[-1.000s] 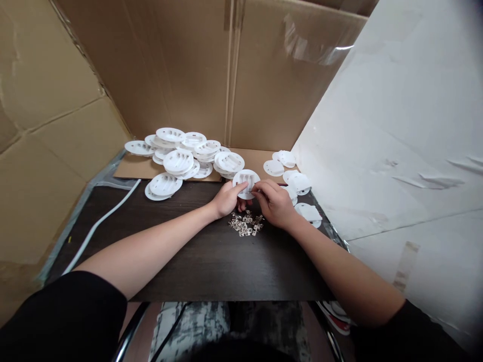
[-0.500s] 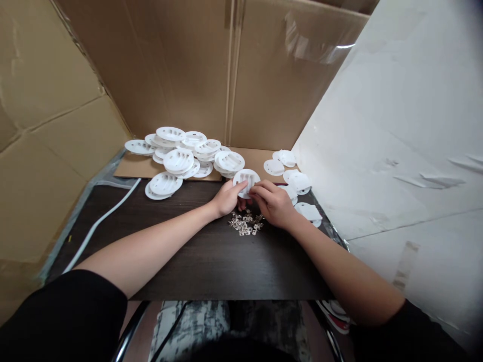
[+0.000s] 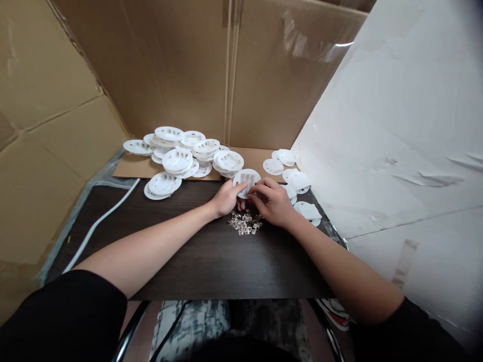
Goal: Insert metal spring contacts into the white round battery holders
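Disc [image 3: 247,178], white & round, held up btw. both hands. Left hand [image 3: 226,198] closed on its left edge, right hand [image 3: 272,202] pinching its right side w/ fingertips. Just below both hands, on dark counter [image 3: 211,261]: small heap of shiny metal bits [image 3: 245,223]. Past left hand: big pile of white discs [image 3: 181,161]. Close by right hand, on its outer side: few small white lids [image 3: 302,182].

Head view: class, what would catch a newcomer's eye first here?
A heap of white discs sprawls far left on the dark table, before cardboard walls. At centre, the left hand and right hand hold one white disc, just beyond a small pile of metal clips.
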Tool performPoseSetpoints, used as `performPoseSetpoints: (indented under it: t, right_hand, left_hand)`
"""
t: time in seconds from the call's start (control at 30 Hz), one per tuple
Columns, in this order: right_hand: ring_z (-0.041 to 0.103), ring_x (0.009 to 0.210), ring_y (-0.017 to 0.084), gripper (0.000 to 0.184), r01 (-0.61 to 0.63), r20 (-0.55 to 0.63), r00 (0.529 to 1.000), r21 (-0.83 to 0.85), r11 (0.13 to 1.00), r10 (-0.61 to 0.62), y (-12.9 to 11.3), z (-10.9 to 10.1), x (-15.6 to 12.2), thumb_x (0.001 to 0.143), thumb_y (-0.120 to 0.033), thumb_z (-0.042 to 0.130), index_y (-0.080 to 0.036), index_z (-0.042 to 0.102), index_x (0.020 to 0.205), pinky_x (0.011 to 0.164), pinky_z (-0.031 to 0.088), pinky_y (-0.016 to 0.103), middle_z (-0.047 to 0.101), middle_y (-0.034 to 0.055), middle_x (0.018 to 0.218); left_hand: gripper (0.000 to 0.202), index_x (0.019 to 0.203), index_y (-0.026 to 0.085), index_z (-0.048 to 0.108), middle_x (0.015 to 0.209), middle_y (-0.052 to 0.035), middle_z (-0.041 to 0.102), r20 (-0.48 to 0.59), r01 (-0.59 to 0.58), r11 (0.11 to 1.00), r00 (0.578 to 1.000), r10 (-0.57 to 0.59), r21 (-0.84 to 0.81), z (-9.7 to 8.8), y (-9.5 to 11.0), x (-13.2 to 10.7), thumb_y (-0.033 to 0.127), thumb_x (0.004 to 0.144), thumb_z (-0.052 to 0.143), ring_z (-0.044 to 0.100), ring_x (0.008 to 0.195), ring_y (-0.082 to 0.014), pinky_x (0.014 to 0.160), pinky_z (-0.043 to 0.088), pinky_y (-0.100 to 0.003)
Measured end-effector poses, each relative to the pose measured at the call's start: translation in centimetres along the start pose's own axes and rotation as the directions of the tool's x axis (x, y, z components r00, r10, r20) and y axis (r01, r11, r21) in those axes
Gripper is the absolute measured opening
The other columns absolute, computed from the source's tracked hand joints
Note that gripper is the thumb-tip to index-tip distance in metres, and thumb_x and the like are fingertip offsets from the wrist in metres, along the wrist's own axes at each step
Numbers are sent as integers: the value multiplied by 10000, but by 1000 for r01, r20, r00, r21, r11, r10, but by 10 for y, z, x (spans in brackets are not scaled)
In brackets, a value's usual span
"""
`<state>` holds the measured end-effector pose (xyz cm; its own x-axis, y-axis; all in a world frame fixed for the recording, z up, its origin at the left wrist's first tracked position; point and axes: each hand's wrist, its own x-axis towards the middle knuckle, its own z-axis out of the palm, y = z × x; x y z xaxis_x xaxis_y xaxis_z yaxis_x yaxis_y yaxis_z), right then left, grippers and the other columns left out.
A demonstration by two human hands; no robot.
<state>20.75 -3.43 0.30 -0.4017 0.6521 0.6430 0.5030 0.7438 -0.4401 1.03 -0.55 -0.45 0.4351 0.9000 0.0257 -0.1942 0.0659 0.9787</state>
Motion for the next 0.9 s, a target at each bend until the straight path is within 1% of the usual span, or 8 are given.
performPoseSetpoints:
  t: [0.13, 0.27, 0.4, 0.57, 0.7, 0.77, 0.9]
  right_hand:
    - [633, 859, 225, 84, -22, -20, 1000, 20, 1000, 23, 0, 0, 0, 1026, -191, 666, -253, 723, 1030, 773, 567, 389, 629, 65, 983]
    - [590, 771, 195, 29, -63, -41, 997, 41, 997, 64, 0, -1, 1, 1017, -222, 697, -239, 708, 996, 704, 539, 359, 615, 56, 972]
    - [565, 745, 182, 22, -71, -59, 995, 51, 996, 74, -1, -1, 1, 1009, -237, 720, -228, 711, 990, 688, 519, 352, 602, 49, 961]
    - [570, 769, 189, 28, -68, -78, 994, 49, 997, 71, 0, 0, 1, 992, -224, 740, -231, 723, 972, 689, 502, 354, 601, 46, 956]
    - [560, 760, 189, 42, -86, -82, 993, 52, 995, 90, 1, -1, 1, 982, -218, 749, -230, 729, 947, 689, 495, 360, 591, 40, 932]
    - [551, 753, 186, 44, -85, -86, 992, 62, 994, 90, 1, -1, 1, 984, -220, 745, -229, 728, 945, 684, 493, 358, 586, 38, 929]
    - [554, 770, 187, 40, -81, -86, 992, 77, 994, 88, 1, -1, 1, 987, -217, 737, -228, 725, 950, 688, 494, 356, 573, 38, 944]
  left_hand:
    - [398, 1094, 172, 568, 595, -2, 638, 15, 2, 1000, 1000, -2, 5, -2, -1, 0, 514, 952, 713, 609, 432, -166, 423, 442, -251]
    - [333, 1117, 170, 544, 586, 7, 640, 16, 9, 1000, 1000, -8, -6, -3, -1, -1, 392, 925, 701, 615, 424, -171, 430, 459, -255]
    - [380, 1170, 166, 534, 650, 11, 665, 2, 1, 1000, 1000, -1, -11, -3, 1, -2, 330, 891, 733, 625, 428, -165, 423, 457, -251]
    - [386, 1187, 162, 523, 639, 19, 651, 23, 1, 1000, 1000, -1, 6, -3, 0, -2, 340, 909, 724, 640, 437, -181, 418, 480, -265]
    - [470, 1264, 173, 504, 740, -1, 697, 16, -15, 1000, 1000, 15, 22, -4, -2, -2, 361, 917, 760, 653, 454, -169, 408, 467, -254]
    - [508, 1274, 179, 503, 777, -7, 709, 17, -28, 999, 999, 28, 40, -4, -4, -2, 378, 909, 796, 659, 469, -162, 412, 470, -250]
    - [515, 1270, 178, 503, 765, -1, 694, 35, -37, 997, 999, 35, 60, -5, -5, -2, 429, 927, 794, 672, 493, -169, 427, 491, -256]
